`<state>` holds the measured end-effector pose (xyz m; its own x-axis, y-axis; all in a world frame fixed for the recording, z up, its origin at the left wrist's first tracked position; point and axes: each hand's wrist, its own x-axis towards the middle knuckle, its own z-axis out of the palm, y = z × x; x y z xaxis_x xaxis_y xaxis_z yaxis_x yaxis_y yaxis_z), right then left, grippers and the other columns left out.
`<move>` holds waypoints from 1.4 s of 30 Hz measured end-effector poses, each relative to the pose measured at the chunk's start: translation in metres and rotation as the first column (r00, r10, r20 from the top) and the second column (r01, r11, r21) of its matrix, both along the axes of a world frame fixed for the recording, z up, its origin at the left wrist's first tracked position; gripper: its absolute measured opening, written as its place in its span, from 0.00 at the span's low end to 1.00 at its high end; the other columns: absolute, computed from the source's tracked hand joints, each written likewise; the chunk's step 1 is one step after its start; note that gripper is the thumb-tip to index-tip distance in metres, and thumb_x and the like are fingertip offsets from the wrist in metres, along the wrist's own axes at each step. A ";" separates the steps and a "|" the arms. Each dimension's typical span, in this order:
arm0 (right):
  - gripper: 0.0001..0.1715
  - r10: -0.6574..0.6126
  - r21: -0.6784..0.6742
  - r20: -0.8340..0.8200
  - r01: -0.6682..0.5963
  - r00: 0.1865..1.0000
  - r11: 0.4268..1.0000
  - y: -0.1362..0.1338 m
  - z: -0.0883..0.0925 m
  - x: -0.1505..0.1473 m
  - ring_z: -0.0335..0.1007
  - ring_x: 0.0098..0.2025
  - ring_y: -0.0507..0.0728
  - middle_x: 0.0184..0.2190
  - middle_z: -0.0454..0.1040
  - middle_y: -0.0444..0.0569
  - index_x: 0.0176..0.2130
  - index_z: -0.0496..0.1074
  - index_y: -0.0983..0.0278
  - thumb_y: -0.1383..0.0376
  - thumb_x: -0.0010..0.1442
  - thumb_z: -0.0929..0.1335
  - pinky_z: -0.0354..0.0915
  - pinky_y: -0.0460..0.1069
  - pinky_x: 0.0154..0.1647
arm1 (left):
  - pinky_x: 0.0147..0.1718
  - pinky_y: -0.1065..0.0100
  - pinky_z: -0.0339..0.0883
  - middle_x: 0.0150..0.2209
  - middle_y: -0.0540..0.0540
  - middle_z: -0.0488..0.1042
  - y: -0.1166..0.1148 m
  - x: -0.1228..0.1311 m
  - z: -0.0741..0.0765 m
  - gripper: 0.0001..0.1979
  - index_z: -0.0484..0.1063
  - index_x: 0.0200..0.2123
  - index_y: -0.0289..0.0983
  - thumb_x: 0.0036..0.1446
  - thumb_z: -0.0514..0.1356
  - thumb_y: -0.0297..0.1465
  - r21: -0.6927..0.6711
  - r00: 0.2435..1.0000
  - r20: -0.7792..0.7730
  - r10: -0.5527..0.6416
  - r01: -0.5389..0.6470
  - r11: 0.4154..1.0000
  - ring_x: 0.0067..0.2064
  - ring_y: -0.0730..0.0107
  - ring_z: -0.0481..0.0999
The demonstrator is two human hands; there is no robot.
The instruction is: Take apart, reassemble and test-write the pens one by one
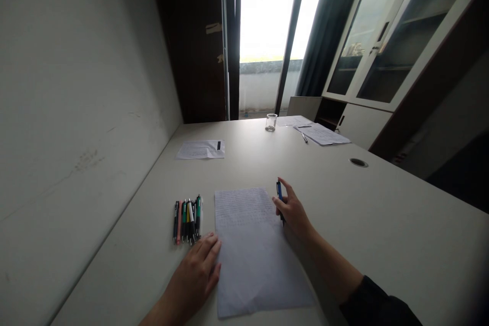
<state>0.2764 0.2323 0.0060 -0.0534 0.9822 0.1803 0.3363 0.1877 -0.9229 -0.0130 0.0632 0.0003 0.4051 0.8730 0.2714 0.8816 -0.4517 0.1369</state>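
Note:
A lined sheet of paper (252, 244) lies on the pale table (382, 224) in front of me, its upper part covered in handwriting. My right hand (292, 211) is closed around a blue pen (279, 191) at the sheet's right edge. My left hand (196, 270) rests flat with fingers stretched out at the sheet's left edge. Just beyond its fingertips lies a row of several pens (188, 220) in mixed colours.
Further back are a written sheet with a dark clip (201, 149), a small glass (271, 122), more papers (321, 133) with a pen (304, 137), and a cable hole (358, 162). A wall runs along the left; a cabinet (382, 46) stands at the right.

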 end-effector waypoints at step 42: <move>0.32 0.031 0.042 0.772 -0.098 0.635 0.994 0.018 -0.013 0.040 0.77 0.39 0.62 0.38 0.80 0.57 0.63 0.64 0.66 0.53 0.67 0.61 0.64 0.49 0.36 | 0.59 0.53 0.66 0.59 0.41 0.68 0.001 -0.001 0.001 0.23 0.62 0.61 0.39 0.62 0.55 0.26 -0.003 0.999 0.053 -0.010 0.010 1.000 0.62 0.56 0.66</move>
